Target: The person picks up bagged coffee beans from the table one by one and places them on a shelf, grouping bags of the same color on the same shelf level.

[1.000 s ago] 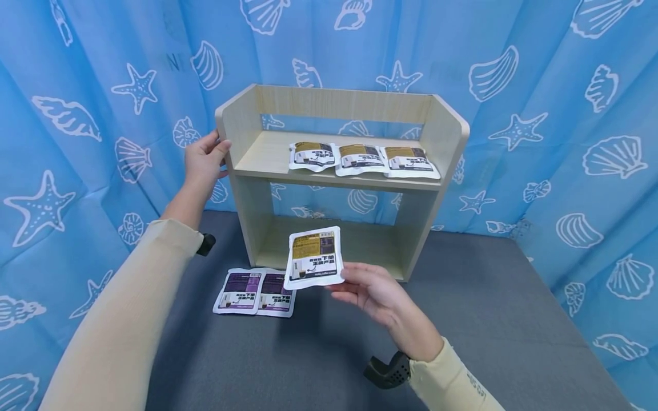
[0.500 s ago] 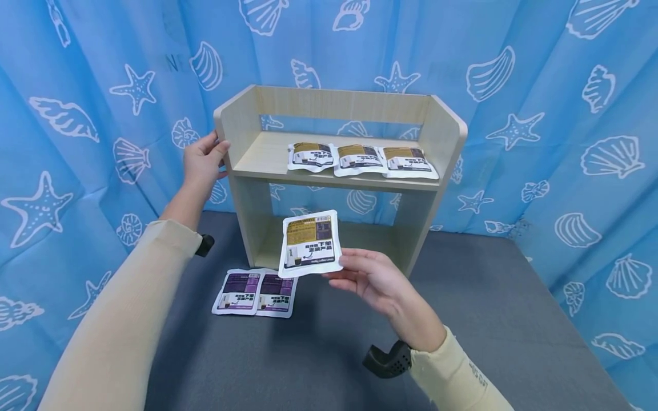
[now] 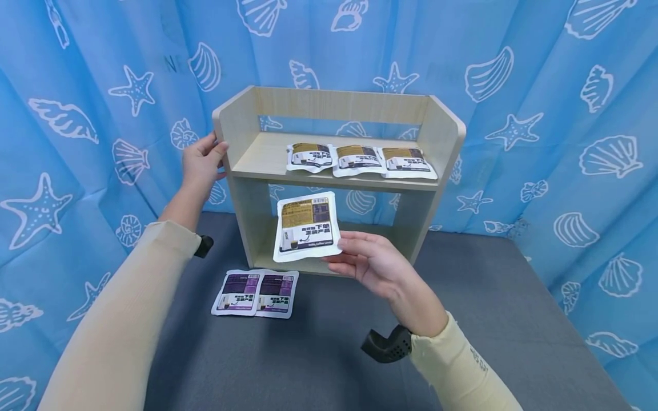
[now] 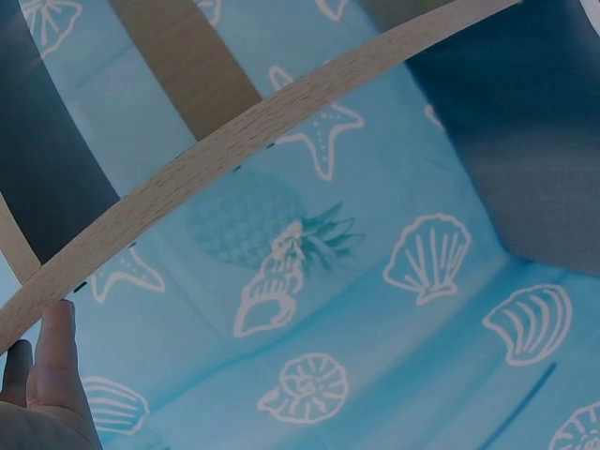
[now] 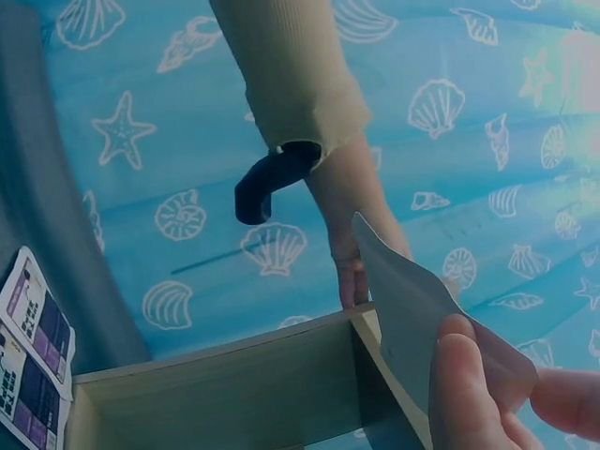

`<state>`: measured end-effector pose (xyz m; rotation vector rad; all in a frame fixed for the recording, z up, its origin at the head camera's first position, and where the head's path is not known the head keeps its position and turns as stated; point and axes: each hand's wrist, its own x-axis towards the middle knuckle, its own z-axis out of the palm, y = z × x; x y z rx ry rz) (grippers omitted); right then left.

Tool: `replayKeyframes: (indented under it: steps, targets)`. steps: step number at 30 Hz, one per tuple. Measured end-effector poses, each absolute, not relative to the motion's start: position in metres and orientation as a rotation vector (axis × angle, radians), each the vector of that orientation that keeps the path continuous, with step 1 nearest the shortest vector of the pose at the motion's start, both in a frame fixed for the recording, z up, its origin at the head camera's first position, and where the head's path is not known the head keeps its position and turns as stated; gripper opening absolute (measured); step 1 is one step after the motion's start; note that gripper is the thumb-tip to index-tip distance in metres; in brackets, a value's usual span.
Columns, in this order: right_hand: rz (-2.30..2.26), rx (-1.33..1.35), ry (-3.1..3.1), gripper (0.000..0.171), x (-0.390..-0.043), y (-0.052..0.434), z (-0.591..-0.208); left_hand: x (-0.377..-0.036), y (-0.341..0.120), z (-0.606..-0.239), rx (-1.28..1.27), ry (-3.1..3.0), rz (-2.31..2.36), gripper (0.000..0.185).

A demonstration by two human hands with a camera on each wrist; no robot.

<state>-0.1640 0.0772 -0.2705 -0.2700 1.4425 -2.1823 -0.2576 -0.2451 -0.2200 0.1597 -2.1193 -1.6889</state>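
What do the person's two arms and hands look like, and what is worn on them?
Both arms have cream sleeves. The left sleeve shows no print; the right sleeve has a dark marking, too small to read. A left wrist piece and a right wrist piece, both black, stick out near the cuffs; the right one has small holes. The left hand and right hand are bare.

Right hand (image 5: 464, 384) pinches the raised packet (image 5: 403, 305); left hand (image 5: 348, 262) touches the wooden shelf (image 5: 225, 398); purple packets (image 5: 42, 342) lie alongside.
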Motion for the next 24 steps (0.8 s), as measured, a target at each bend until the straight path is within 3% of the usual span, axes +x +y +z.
replayKeyframes:
  steps: [24]
  targets:
    - [-2.297, -0.250, 1.389, 0.037, -0.174, 0.067, -0.233, -0.256, -0.242, -0.221, 0.157, -2.108, -1.636, 0.050]
